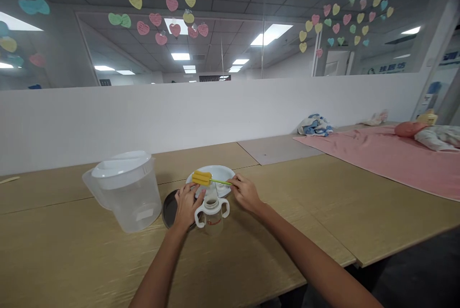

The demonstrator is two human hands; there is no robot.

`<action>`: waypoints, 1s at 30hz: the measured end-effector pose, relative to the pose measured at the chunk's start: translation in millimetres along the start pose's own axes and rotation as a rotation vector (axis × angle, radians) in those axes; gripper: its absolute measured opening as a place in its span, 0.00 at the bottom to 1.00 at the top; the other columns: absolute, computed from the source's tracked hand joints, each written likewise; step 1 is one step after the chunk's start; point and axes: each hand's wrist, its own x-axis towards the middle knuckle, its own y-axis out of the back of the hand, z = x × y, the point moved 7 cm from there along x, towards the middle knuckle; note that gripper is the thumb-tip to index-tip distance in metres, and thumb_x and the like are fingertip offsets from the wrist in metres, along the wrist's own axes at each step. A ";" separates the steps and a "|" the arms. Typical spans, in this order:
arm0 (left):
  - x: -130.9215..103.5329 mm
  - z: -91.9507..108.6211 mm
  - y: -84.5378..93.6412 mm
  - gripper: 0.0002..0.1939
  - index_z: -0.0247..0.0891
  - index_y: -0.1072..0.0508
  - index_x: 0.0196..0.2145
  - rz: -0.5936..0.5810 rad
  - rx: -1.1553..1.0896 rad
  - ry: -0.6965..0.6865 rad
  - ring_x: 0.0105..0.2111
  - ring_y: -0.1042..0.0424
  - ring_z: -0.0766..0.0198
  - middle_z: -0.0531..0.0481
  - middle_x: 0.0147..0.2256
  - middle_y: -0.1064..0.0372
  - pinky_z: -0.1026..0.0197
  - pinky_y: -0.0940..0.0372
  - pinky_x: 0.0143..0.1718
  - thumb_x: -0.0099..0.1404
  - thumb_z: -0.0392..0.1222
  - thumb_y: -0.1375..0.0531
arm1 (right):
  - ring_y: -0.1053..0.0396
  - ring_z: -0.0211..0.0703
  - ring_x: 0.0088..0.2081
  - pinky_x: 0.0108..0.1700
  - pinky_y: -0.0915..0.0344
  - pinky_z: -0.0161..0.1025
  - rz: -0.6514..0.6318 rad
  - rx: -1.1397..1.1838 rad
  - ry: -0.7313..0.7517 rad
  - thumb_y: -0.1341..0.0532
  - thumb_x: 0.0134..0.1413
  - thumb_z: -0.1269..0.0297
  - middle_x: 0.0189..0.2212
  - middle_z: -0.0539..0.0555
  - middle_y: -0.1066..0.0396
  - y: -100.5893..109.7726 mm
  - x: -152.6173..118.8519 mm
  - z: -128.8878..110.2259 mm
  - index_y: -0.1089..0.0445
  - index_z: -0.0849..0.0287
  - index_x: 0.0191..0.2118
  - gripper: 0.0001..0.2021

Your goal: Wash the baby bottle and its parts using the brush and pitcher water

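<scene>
A bottle brush with a yellow sponge head and a thin green handle is held nearly level by my right hand, fingers closed on the handle's end. My left hand is just below the sponge head, its thumb and fingers apart. Its fingertips are at the sponge's lower edge; whether they press on it I cannot tell. Between my hands a clear baby bottle with a white two-handled collar stands upright, its mouth uncovered. Behind it lies a white basin, and a dark round tray is partly hidden by my left hand.
A large translucent pitcher with a white lid stands at the left. To the right, a pink mat holds a doll in pale clothing. A crumpled blue-and-white cloth lies against the white wall.
</scene>
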 end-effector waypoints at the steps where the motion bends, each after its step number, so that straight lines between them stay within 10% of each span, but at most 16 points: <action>1: -0.2 2.1 -1.1 0.20 0.40 0.29 0.46 -0.013 0.014 -0.017 0.50 0.41 0.55 0.44 0.49 0.36 0.50 0.49 0.51 0.64 0.51 0.52 | 0.35 0.38 0.37 0.39 0.40 0.33 -0.003 0.002 0.004 0.48 0.56 0.70 0.36 0.52 0.33 -0.4 -0.3 -0.6 0.28 0.56 0.42 0.13; 10: -4.0 10.5 1.1 0.16 0.44 0.30 0.45 -0.012 0.117 -0.010 0.53 0.44 0.54 0.45 0.51 0.38 0.46 0.54 0.54 0.65 0.48 0.52 | 0.35 0.39 0.36 0.36 0.40 0.33 0.157 -0.122 -0.130 0.50 0.55 0.72 0.37 0.54 0.33 7.4 -1.2 10.6 0.29 0.56 0.44 0.16; 30: -3.4 7.2 1.8 0.19 0.42 0.25 0.29 -0.041 0.171 0.057 0.57 0.49 0.50 0.48 0.53 0.38 0.41 0.57 0.55 0.65 0.51 0.52 | 0.35 0.38 0.37 0.37 0.40 0.33 0.038 -0.111 -0.023 0.49 0.52 0.77 0.37 0.53 0.33 -1.6 0.7 6.8 0.26 0.52 0.41 0.18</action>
